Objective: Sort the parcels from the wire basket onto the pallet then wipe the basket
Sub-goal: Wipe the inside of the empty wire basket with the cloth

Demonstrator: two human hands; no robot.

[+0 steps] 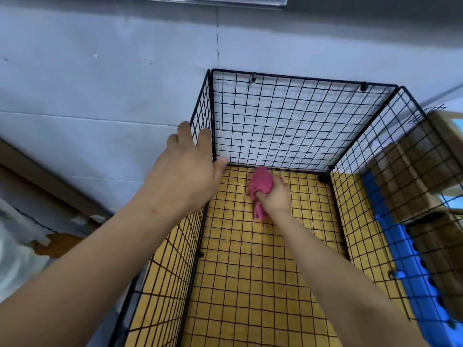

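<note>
A black wire basket stands against a pale wall, with a yellow-orange floor showing through its mesh bottom. No parcels lie inside it. My left hand rests on the top of the basket's left wall near the far corner, fingers over the rim and thumb inside. My right hand reaches down to the far end of the bottom mesh and grips a bunched pink cloth, which is pressed against the mesh.
A blue pallet lies to the right of the basket, seen through the right wall. Brown cardboard parcels are stacked on it. A pale wall stands behind the basket. A brown strip and pale wrapping lie at the left.
</note>
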